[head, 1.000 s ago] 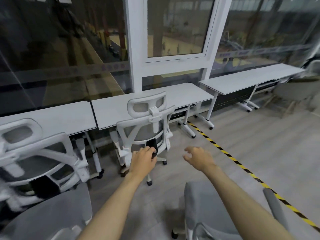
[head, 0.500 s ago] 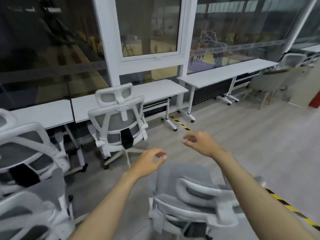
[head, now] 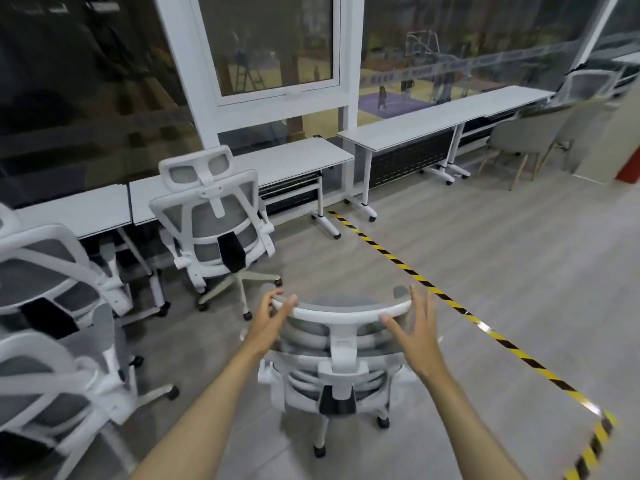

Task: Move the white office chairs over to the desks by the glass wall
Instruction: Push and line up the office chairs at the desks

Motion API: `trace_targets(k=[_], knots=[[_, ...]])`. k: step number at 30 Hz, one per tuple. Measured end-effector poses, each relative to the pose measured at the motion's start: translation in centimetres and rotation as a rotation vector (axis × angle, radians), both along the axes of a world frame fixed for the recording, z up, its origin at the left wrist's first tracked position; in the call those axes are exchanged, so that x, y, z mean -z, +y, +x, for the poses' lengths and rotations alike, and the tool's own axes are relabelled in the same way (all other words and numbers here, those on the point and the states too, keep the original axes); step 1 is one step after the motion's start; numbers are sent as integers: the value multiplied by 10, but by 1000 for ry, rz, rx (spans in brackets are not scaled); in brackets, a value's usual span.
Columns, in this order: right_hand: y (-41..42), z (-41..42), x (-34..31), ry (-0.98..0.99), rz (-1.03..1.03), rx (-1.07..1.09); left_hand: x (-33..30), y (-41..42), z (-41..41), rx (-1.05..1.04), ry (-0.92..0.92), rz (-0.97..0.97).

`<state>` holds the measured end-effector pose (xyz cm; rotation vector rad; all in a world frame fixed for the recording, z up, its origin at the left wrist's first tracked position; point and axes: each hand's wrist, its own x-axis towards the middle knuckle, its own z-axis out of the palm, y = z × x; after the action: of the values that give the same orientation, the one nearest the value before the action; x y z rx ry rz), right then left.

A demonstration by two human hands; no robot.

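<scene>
Four white office chairs [head: 341, 358], three desks [head: 298, 159], two beige chairs [head: 526, 133], two hands [head: 415, 332]

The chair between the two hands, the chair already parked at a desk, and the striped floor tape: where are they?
Chair between the hands [head: 341, 344], head view, headrest stem.
Parked chair [head: 211, 220], head view, mesh backrest.
Striped floor tape [head: 391, 256], head view, mid-strip.
</scene>
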<state>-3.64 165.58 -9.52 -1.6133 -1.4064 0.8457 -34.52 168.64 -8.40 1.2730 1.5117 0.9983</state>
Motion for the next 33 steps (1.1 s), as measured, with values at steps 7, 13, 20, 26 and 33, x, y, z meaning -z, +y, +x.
trace_targets(k=[7,13,20,26,33], knots=[[-30,3,40,131,-289,57,0,-15,6,-67,-55,-48],[-23,-2,42,136,-293,60,3,-24,10,-137,-72,-38],[-2,-7,44,93,-277,9,4,-15,-1,-143,-113,-51],[33,-29,51,51,-265,-15,8,4,-26,-199,-112,-59],[87,-79,64,15,-243,-71,18,42,-81,-233,-144,-57]])
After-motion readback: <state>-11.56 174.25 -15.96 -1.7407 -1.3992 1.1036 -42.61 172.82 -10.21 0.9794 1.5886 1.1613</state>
